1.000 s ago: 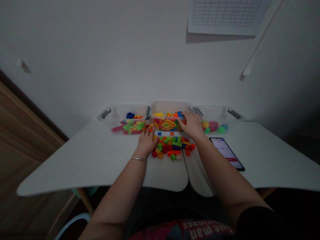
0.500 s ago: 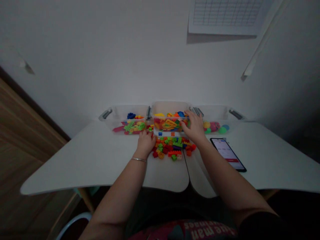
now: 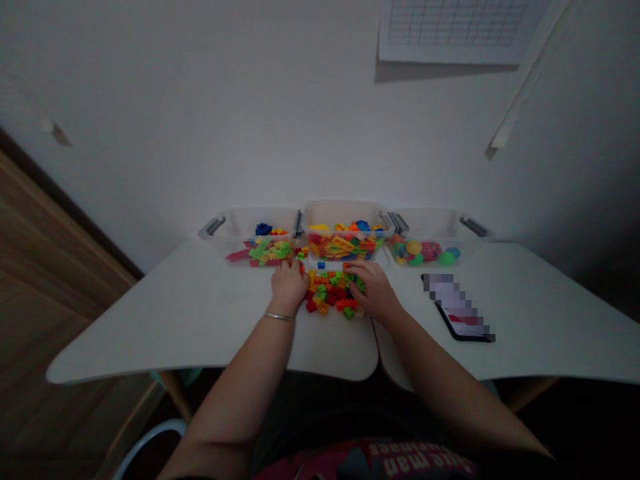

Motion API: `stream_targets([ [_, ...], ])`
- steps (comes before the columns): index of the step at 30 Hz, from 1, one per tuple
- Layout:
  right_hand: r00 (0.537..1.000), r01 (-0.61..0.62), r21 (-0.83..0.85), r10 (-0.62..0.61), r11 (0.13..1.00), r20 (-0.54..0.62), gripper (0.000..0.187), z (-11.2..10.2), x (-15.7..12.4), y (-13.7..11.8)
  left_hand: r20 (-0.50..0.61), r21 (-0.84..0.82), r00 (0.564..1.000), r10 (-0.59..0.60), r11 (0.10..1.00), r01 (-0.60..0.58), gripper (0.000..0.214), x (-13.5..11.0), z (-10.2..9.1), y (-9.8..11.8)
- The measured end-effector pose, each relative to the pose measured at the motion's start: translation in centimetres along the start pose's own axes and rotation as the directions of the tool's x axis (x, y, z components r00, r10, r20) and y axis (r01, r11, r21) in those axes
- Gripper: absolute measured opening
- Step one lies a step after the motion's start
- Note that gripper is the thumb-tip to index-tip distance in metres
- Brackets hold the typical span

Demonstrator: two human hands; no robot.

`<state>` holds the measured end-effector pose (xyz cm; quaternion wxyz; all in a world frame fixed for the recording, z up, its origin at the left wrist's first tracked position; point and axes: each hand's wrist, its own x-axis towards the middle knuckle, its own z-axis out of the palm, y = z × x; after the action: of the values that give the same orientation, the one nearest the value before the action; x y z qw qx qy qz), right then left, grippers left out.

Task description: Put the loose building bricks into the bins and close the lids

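Observation:
Loose toy building bricks (image 3: 327, 295) in red, orange, green and yellow lie in a pile on the white table. At the pile's left edge rests my left hand (image 3: 290, 287), a bracelet on its wrist. Its fingers are curled and closed; a bit of red shows by the fingertips, but what they hold is hidden. My right hand (image 3: 373, 292) reaches over the pile's right side, thumb and fingers apart, covering some bricks. Just beyond the pile, a blue brick (image 3: 321, 265) sits in front of the middle clear bin (image 3: 345, 208), which holds mostly yellow, orange and blue pieces.
A left clear bin (image 3: 240, 217) holds green, pink and blue pieces. The right clear bin (image 3: 435, 220) contains coloured balls. A phone (image 3: 457, 310) lies on the white table (image 3: 200, 320), right of my right arm. Behind stands a wall with a hanging paper sheet (image 3: 450, 33).
My right hand has come back from the middle bin's right end and down to the brick pile. My left hand stays at the pile's left edge, nearly still.

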<state>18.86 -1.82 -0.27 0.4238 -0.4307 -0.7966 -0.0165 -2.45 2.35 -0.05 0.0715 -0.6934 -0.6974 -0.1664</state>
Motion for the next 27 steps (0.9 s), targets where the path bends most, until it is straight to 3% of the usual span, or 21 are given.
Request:
stream_targets([
  [7,0.984,-0.093,0.006,0.091,0.996,0.151,0.027,1.5,-1.2,0.9,-0.013,-0.101,1.0,-0.01,0.995,0.008,0.035,0.2,0.0,-0.1],
  [14,0.981,-0.129,0.039,0.122,0.991,0.152,0.025,1.6,-1.2,0.8,-0.02,-0.148,1.0,0.01,0.989,-0.013,0.029,0.2,-0.1,-0.1],
  [23,0.98,-0.151,0.053,0.142,0.987,0.138,0.025,1.6,-1.2,1.0,0.047,-0.126,0.998,0.043,0.991,-0.037,0.027,0.6,0.0,-0.3],
  [27,0.981,-0.159,0.056,0.152,0.986,0.119,0.025,1.5,-1.2,1.1,-0.012,-0.173,0.997,0.075,0.982,-0.076,0.025,0.8,0.1,-0.6],
])
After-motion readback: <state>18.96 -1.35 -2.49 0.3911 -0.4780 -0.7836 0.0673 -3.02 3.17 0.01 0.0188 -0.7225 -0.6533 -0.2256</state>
